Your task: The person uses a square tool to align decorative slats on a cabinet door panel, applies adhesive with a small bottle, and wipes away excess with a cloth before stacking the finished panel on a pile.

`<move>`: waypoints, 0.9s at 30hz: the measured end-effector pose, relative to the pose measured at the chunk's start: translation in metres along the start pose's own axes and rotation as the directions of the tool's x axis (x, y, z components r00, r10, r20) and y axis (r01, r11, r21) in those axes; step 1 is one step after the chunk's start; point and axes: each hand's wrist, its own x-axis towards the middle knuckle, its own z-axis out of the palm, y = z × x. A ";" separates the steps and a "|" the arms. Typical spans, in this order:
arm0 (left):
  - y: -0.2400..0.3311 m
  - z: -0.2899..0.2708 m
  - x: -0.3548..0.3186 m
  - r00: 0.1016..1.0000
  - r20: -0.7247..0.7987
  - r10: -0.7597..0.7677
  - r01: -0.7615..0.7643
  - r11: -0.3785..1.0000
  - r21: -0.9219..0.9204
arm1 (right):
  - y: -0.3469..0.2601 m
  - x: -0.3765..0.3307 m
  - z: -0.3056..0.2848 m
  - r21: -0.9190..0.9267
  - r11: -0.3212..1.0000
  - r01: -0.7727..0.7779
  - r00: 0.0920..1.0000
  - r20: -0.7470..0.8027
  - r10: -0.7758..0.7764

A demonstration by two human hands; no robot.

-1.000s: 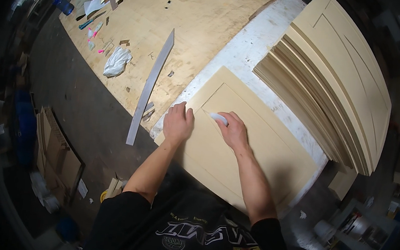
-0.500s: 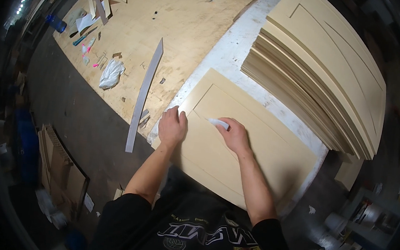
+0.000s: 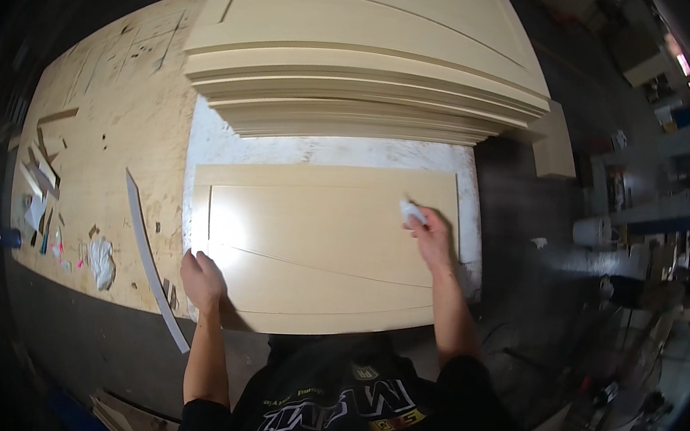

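Note:
A pale wooden panel (image 3: 319,230) with grooved lines lies flat in front of me, glare on its left part. At its near left edge is my left hand (image 3: 202,281), closed on the panel's side with the fingers partly hidden. Over the panel's right part, my right hand (image 3: 431,239) is closed around a small white tube-like piece (image 3: 412,212). That piece has a narrow tip pointing away from me; its exact kind is unclear.
Beyond the panel rises a stack of similar grooved panels (image 3: 367,72). On the plywood tabletop (image 3: 121,127) at left lie a long grey strip (image 3: 150,251), a crumpled white plastic bag (image 3: 101,264) and wood offcuts (image 3: 42,166). A white bucket (image 3: 591,232) stands off to the right.
My view has swung to the right, so the panel now appears squarer. My right hand has moved with the white piece toward the panel's right end; my left hand remains by the left edge.

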 end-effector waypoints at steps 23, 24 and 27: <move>-0.011 0.012 0.000 0.991 0.030 0.130 -0.131 0.991 0.024 | 0.031 -0.004 -0.089 -0.455 0.867 0.206 0.864 -0.331 -0.379; -0.007 0.011 0.001 0.992 0.049 0.113 -0.115 0.993 0.036 | 0.032 -0.006 -0.091 -0.457 0.865 0.207 0.863 -0.331 -0.382; 0.004 0.006 0.003 0.992 0.105 0.069 -0.069 0.998 -0.001 | 0.035 -0.009 -0.093 -0.473 0.858 0.199 0.883 -0.293 -0.366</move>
